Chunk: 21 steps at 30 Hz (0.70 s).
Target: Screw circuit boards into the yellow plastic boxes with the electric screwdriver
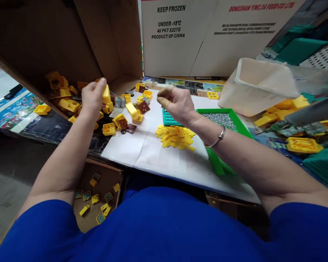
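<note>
My left hand (92,95) grips a yellow plastic housing (106,94) near the mouth of a cardboard box. My right hand (179,103), with covered fingertips, is pinched above a teal ridged tray (169,118); what the fingers hold, if anything, is too small to name. Below that hand lies a pile of flat yellow pieces (176,137). A green tray (221,120) full of small metal parts sits beside the right wrist. Between my hands lie several yellow housings (131,110) and brown square boards (144,107) on white card.
A large cardboard box (120,43) tipped on its side holds more yellow housings. At the right stand a translucent bin (262,87) and a grey power tool (314,109). Below the table edge, a carton (94,218) contains several yellow parts with circuit boards.
</note>
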### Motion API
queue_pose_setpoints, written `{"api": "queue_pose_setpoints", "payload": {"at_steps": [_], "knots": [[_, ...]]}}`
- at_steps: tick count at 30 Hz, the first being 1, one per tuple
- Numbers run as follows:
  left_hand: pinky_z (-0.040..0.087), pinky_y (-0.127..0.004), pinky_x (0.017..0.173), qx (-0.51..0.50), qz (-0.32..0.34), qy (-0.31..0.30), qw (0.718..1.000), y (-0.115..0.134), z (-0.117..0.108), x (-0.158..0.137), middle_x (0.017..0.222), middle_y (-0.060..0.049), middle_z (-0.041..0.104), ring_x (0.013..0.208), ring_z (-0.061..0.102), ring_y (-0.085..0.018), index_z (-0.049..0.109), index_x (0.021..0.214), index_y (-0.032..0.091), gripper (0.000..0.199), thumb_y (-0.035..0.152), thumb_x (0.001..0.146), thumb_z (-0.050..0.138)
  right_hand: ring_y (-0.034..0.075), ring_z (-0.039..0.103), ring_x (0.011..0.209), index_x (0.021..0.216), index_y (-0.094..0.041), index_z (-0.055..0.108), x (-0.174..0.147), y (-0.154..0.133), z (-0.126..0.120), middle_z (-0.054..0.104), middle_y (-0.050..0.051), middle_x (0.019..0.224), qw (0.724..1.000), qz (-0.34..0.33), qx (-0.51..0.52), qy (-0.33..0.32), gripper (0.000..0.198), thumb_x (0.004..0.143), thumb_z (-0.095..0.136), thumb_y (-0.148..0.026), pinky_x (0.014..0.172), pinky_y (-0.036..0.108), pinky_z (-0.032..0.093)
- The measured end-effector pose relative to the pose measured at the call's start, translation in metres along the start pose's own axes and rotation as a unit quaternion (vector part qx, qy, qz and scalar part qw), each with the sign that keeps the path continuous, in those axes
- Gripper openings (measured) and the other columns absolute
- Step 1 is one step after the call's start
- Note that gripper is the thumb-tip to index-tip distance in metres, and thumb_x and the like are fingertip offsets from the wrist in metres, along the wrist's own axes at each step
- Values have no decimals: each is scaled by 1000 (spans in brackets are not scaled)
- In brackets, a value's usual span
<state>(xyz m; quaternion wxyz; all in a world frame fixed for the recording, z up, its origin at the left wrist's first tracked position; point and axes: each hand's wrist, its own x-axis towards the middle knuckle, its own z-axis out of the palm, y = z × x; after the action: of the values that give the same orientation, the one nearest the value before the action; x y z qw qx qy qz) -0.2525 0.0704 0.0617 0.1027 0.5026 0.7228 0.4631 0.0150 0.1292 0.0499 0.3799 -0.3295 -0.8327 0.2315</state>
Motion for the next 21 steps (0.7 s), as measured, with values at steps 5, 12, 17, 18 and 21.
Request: {"api": "queue_pose_setpoints", "payload": {"at_steps": [5, 12, 17, 18, 21], "knots": [[36, -28, 60, -127, -106, 11, 986, 6, 2, 8, 57, 6, 42, 65, 49, -8, 41, 83, 20, 39, 59, 86, 44, 14, 60, 73, 87, -17, 65, -4, 2, -2, 67, 2, 80, 996, 35, 78, 16, 12, 80, 58, -23, 72, 33, 53], [33, -27, 61, -30, -63, -13, 997, -4, 6, -1, 60, 7, 36, 70, 48, -6, 38, 79, 20, 44, 62, 87, 45, 14, 59, 68, 87, -15, 68, -28, -12, -1, 68, 3, 76, 995, 3, 92, -27, 14, 80, 61, -25, 71, 34, 52], [37, -27, 60, -48, -104, -16, 993, 2, 13, 0, 62, 5, 39, 66, 45, -6, 39, 78, 20, 41, 58, 91, 45, 13, 60, 68, 88, -16, 64, -14, 3, 6, 66, 2, 77, 989, 63, 131, 18, 12, 79, 60, -22, 70, 34, 55], [39, -27, 61, -57, -106, -12, 993, 4, 16, 2, 64, 5, 41, 66, 45, -7, 41, 80, 20, 40, 58, 92, 46, 13, 60, 68, 88, -16, 63, -5, 8, 8, 65, 2, 78, 986, 78, 144, 22, 11, 79, 59, -21, 69, 33, 55], [44, -27, 67, -58, -91, 3, 994, 8, 19, 7, 76, 3, 48, 75, 52, -8, 45, 92, 19, 40, 59, 92, 45, 15, 62, 73, 90, -17, 59, 23, 19, 16, 65, 4, 83, 981, 107, 158, 43, 9, 82, 55, -17, 69, 34, 56]]}}
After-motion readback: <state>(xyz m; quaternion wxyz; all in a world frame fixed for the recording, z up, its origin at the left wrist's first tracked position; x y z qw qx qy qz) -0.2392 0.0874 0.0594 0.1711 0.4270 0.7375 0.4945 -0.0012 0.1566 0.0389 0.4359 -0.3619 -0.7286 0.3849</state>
